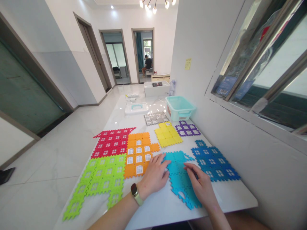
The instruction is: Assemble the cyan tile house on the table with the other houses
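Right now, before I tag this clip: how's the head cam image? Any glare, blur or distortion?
Head view: wide-angle distortion bends the walls and stretches the white tabletop toward the frame edges; ceiling lights leave glare spots on the far tabletop; the left hand and right hand show no obvious motion blur.

left hand [153,176] flat, fingertips on teal interlocking foam house panel [179,179], right hand [200,187] on its right side, orange panel [137,156] and blue panel [213,163] just beside.
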Available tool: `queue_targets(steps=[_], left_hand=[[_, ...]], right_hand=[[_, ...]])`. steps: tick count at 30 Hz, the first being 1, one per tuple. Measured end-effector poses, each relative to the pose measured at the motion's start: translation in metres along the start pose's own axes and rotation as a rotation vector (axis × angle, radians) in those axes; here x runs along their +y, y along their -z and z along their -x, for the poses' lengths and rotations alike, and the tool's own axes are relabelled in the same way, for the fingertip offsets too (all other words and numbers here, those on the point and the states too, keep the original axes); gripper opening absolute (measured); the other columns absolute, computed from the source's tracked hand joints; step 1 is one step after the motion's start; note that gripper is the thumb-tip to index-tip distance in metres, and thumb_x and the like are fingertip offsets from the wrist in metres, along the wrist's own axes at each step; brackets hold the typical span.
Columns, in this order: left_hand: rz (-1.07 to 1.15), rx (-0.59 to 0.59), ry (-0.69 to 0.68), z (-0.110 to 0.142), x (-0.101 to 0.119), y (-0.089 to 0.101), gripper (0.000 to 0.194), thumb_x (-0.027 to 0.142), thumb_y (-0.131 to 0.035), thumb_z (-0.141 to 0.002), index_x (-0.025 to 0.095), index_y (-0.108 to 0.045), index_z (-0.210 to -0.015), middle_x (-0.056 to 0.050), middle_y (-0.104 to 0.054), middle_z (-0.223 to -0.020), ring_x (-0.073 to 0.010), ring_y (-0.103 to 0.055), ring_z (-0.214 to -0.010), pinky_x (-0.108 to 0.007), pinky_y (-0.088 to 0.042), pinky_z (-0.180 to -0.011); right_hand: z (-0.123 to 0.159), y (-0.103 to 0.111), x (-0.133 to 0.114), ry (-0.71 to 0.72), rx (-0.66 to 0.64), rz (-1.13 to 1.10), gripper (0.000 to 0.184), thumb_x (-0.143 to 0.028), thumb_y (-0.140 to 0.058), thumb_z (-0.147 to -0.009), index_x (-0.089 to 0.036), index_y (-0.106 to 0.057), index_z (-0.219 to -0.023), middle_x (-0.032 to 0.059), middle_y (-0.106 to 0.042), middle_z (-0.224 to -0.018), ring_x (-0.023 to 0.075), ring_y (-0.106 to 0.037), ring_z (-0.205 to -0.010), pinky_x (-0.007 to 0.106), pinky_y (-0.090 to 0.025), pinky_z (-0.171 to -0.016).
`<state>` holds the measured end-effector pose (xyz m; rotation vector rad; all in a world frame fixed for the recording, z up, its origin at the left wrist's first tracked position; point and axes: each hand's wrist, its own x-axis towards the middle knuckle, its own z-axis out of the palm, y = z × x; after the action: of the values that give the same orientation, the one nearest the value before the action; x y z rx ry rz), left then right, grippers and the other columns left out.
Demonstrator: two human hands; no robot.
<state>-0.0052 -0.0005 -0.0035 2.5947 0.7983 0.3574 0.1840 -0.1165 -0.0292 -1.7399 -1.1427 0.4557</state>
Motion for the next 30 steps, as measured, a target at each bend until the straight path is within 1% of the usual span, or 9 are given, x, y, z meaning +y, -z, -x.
queue_targets(steps=[7, 17, 30], left_hand=[[0.0, -0.002, -0.003, 0.0001, -0.0007, -0.0007, 0.045, 0.022, -0.057, -0.087, 0.028, -0.052, -0.131, -0.007, -0.041, -0.148, -0.0289, -0.037, -0.135, -0.05, -0.033, -0.112], [-0.004, 0.003, -0.007, 0.0, -0.0006, -0.0005, 0.044, 0.022, -0.057, -0.087, 0.028, -0.053, -0.13, -0.007, -0.042, -0.148, -0.0287, -0.038, -0.135, -0.05, -0.033, -0.111], [-0.009, 0.008, -0.005, -0.0002, -0.0012, -0.0021, 0.045, 0.023, -0.057, -0.087, 0.026, -0.052, -0.131, -0.007, -0.042, -0.148, -0.0286, -0.037, -0.135, -0.049, -0.033, -0.111]], right_hand=[[0.0005, 0.0, -0.0011, -0.001, -0.004, -0.004, 0.033, -0.044, -0.049, -0.093, -0.021, -0.068, -0.107, 0.0097, -0.072, -0.107, 0.0269, -0.067, -0.099, 0.041, -0.052, -0.091], [0.001, -0.0004, 0.0013, 0.0, -0.001, -0.002, 0.031, -0.044, -0.05, -0.092, -0.023, -0.068, -0.106, 0.0074, -0.072, -0.106, 0.0259, -0.067, -0.098, 0.039, -0.053, -0.088], [0.0, -0.0002, 0.001, 0.001, -0.008, 0.004, 0.032, -0.045, -0.049, -0.092, -0.023, -0.068, -0.107, 0.0073, -0.072, -0.105, 0.0253, -0.067, -0.098, 0.039, -0.053, -0.089]])
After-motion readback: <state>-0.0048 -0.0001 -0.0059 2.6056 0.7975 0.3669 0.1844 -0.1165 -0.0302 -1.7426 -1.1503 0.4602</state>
